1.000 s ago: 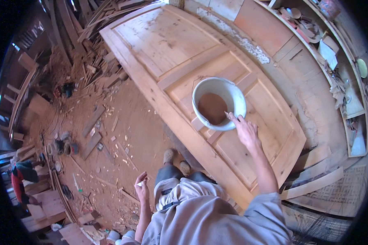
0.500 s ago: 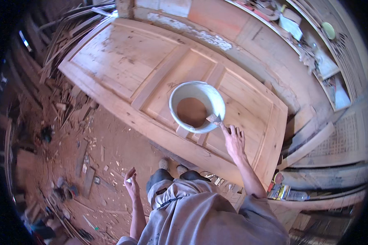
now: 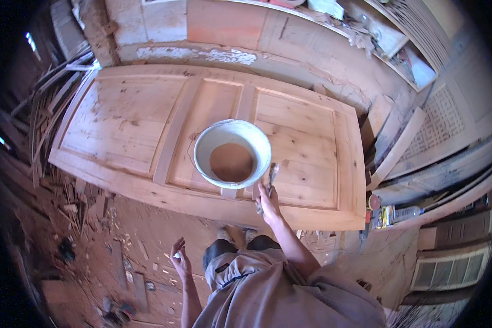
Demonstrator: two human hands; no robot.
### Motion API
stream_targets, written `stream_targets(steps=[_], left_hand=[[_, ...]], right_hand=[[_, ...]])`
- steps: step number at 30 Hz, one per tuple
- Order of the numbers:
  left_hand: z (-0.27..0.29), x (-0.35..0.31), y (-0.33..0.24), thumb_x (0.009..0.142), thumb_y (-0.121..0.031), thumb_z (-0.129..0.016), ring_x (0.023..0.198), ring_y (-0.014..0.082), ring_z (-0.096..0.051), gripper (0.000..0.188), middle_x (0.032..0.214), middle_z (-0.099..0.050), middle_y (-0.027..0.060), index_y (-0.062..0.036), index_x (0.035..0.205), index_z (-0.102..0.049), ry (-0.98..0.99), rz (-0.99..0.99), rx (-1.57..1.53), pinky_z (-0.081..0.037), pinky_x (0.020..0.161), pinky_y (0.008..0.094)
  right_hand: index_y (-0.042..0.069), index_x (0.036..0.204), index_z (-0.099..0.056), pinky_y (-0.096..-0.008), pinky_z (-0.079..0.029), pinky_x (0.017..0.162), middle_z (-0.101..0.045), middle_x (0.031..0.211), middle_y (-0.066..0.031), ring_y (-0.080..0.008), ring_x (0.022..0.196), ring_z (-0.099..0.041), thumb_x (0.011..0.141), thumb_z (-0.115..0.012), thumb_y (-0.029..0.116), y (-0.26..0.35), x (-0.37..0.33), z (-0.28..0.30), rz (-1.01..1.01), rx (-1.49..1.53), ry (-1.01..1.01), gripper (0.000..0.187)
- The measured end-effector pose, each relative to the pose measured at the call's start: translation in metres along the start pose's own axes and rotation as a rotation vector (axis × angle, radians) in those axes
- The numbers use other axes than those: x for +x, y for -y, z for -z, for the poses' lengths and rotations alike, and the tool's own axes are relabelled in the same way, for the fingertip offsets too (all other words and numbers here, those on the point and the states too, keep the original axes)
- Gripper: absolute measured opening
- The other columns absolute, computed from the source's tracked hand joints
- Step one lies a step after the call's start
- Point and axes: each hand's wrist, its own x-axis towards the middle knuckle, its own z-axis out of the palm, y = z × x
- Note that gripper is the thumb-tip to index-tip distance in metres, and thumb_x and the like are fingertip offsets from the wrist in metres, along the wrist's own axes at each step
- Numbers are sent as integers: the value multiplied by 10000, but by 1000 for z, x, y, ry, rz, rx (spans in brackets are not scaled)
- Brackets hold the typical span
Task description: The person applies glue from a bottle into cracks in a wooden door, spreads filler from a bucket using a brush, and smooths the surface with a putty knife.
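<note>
A white bucket (image 3: 261,136) stands on a wooden panelled door (image 3: 306,147), with brown liquid (image 3: 231,162) in its bottom. My right hand (image 3: 270,206) is closed round the handle of a paintbrush (image 3: 274,174), just to the right of the bucket's near rim. The brush's bristles point up and away from me, outside the bucket. Low on the left, apart from the door, my left hand (image 3: 181,261) has its fingers bent, with a small white object (image 3: 176,255) between them. What that object is cannot be made out.
Scrap wood strips (image 3: 44,128) are heaped beyond the door's left end. Shavings and offcuts litter the dirt floor (image 3: 142,229). A cluttered shelf (image 3: 366,33) runs along the back wall. Boards (image 3: 399,147), a plastic bottle (image 3: 409,212) and small containers lie to the right.
My right hand has drawn the paintbrush off the bucket's rim toward me and turned it upright. My left hand keeps its bent pose. The whole view has turned.
</note>
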Motion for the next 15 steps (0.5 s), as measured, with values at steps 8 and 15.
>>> stream_targets(steps=[8,15], left_hand=[[-2,13,5,948,-247,-488,1007,238,-644,373,1143,-675,127,15,1164,-643,-37,-84,19,-477,844,354],[-34,5,-9,977,-430,-520,988,241,-646,496,1125,-667,124,20,1149,-636,121,-93,81,-493,819,375]], right_hand=[[73,1020,-433,-272,-394,396,-511,705,-47,-119,513,-498,849,-727,354,36,26,-45,-89,90,-80,442],[27,1053,-507,-309,-483,484,-582,787,-87,-171,590,-560,897,-609,260,6,53,5,-149,150,32,298]])
